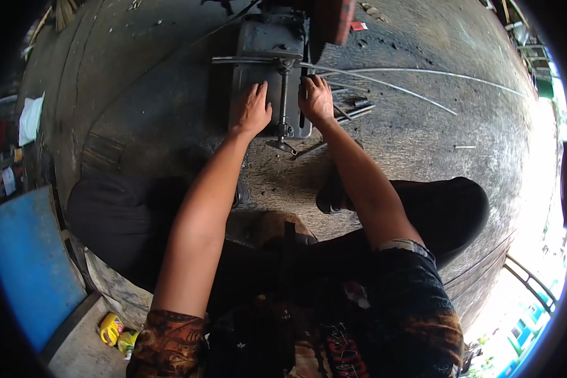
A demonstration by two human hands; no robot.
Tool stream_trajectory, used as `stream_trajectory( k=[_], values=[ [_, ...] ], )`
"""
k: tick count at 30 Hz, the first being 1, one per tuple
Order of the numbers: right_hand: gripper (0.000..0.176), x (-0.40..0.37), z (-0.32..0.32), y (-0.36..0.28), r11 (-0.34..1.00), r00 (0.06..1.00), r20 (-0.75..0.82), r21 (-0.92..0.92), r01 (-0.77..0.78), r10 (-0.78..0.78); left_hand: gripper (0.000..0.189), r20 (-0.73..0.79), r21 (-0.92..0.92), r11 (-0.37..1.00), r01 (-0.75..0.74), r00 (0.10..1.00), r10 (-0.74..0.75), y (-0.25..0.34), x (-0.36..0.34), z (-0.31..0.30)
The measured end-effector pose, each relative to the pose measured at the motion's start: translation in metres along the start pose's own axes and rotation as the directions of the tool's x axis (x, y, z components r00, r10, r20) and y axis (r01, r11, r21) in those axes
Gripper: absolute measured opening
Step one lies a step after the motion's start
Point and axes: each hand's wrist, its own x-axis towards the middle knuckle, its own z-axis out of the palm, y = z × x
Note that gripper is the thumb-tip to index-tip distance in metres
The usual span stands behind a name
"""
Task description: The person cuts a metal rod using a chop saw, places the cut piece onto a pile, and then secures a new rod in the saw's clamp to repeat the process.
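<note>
A cut-off saw with a flat grey metal base (249, 75) and a red guard (341, 22) stands in front of me. My left hand (253, 112) lies on the left part of the base, its fingers stretched out and nothing visible in it. At the base's right edge is my right hand (317, 99), its fingers curled; what they hold or press on is hidden. Between my hands runs the screw of the saw's clamp (283, 94), with a crank handle (281, 147) at the near end. A thin metal rod (384, 85) crosses the base by the clamp jaw and reaches out rightward.
Short metal pieces (359, 112) lie right of the base, and another long rod (447, 73) stretches across the floor. A bundle of rods (102, 153) lies at the left. My bent legs flank the near side. A blue panel (34, 268) stands lower left.
</note>
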Motion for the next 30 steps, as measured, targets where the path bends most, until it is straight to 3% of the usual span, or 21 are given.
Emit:
stream_trajectory(
  k=[2,5,8,17,20,22,24,26,27,28,30],
  values=[
    [0.025,-0.004,-0.005,0.012,0.999,0.999,-0.025,0.009,-0.031,0.031,0.056,-0.002,-0.010,0.999,-0.047,0.999,0.047,0.007,0.005,0.014],
    [0.020,-0.007,-0.003,0.027,0.952,0.958,-0.065,0.151,-0.266,0.278,0.055,0.011,-0.032,0.993,-0.109,0.994,0.110,0.027,0.017,0.022],
    [0.019,0.000,0.003,0.037,0.909,0.919,-0.042,0.175,-0.379,0.391,0.052,0.015,-0.030,0.987,-0.158,0.987,0.158,0.043,0.031,0.030],
    [0.024,0.022,0.022,0.055,0.758,0.776,-0.122,0.351,-0.549,0.619,0.050,0.050,-0.021,0.965,-0.262,0.964,0.262,0.071,0.071,0.038],
    [0.026,0.025,0.029,0.068,0.682,0.709,-0.120,0.425,-0.596,0.695,0.051,0.143,0.011,0.965,-0.262,0.956,0.257,0.081,0.080,0.034],
    [0.028,0.031,0.034,0.074,0.419,0.508,0.017,0.541,-0.729,0.861,0.051,0.154,0.013,0.964,-0.266,0.953,0.261,0.084,0.084,0.038],
    [0.031,0.041,0.037,0.079,0.368,0.439,0.010,0.530,-0.764,0.898,0.051,0.160,0.039,0.957,-0.287,0.947,0.278,0.085,0.087,0.041],
    [0.033,0.054,0.031,0.081,-0.219,0.147,0.390,0.747,-0.628,0.909,0.051,0.182,0.036,0.957,-0.287,0.944,0.276,0.087,0.089,0.042],
    [0.035,0.056,0.042,0.090,-0.372,0.141,0.504,0.772,-0.515,0.852,0.050,0.193,0.031,0.959,-0.281,0.943,0.270,0.087,0.089,0.043],
    [0.035,0.058,0.053,0.096,-0.378,0.136,0.509,0.769,-0.516,0.850,0.050,0.200,0.033,0.960,-0.279,0.943,0.268,0.086,0.088,0.046],
    [0.035,0.061,0.068,0.100,-0.486,0.126,0.561,0.792,-0.370,0.818,0.050,0.206,0.064,0.957,-0.282,0.942,0.264,0.085,0.087,0.050]
  ],
)
